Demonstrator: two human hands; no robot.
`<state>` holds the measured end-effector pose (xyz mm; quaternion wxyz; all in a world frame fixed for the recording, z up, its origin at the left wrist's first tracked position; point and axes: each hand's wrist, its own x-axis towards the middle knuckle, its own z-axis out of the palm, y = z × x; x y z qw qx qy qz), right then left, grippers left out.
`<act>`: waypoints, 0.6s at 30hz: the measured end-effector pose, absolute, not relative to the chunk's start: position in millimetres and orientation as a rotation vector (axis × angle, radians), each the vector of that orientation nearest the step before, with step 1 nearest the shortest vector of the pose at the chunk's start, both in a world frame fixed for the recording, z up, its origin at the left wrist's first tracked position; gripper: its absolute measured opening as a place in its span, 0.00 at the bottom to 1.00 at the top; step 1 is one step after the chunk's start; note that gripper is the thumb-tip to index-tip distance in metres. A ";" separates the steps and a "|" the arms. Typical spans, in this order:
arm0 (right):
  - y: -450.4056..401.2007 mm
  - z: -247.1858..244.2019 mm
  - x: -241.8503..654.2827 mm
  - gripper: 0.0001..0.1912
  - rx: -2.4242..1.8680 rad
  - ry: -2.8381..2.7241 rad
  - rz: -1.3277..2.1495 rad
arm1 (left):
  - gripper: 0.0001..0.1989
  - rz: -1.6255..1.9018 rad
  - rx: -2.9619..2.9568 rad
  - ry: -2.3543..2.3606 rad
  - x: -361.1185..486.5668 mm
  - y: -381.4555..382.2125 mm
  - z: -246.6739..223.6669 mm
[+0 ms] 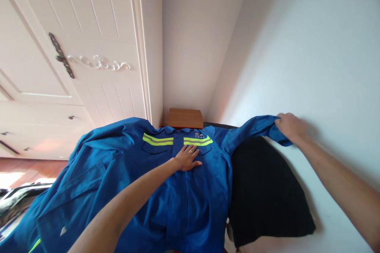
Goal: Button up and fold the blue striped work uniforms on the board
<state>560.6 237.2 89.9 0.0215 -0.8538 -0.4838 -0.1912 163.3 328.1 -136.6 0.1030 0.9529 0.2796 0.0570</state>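
Note:
A blue work jacket (142,174) lies spread out with its front up, a yellow-green and grey reflective stripe across the chest. My left hand (187,158) rests flat on its chest, fingers apart, just under the stripe. Out to the right, my right hand (289,126) grips the end of one jacket sleeve (252,126) and holds it stretched sideways near the wall. The other sleeve droops to the left with folds in it. Beneath the stretched sleeve, a black cloth (267,193) shows.
A white wardrobe (97,19) with a dark metal handle (61,56) stands at the left. Behind the collar is a brown wooden block (185,118). The pale wall (326,67) runs close along the right. Reddish wooden floor (32,170) and blurred items (20,205) show at lower left.

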 end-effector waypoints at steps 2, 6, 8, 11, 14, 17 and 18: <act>233.6 126.6 564.0 0.20 -2.524 -1.501 -0.916 | 0.38 0.166 2.802 0.820 162.7 327.0 -135.7; 234.9 176.7 568.9 0.16 -2.640 -1.725 -1.042 | 0.37 0.133 2.741 0.814 166.1 330.6 -125.6; 235.5 185.5 569.8 0.14 -2.834 -1.809 -0.798 | 0.36 0.120 2.696 0.814 169.9 334.4 -118.2; 230.2 184.2 573.4 0.14 -2.881 -1.904 -0.659 | 0.34 0.137 2.622 0.859 178.4 341.4 -105.8; 218.3 175.5 579.9 0.16 -2.788 -2.088 -0.430 | 0.31 0.232 2.590 0.956 192.1 350.4 -94.7; 204.7 166.2 586.8 0.11 -2.753 -2.181 0.020 | 0.30 0.340 2.592 0.972 211.9 363.3 -88.1; 200.8 163.2 589.0 0.08 -2.732 -2.199 0.219 | 0.30 0.359 2.587 0.964 219.4 368.2 -87.3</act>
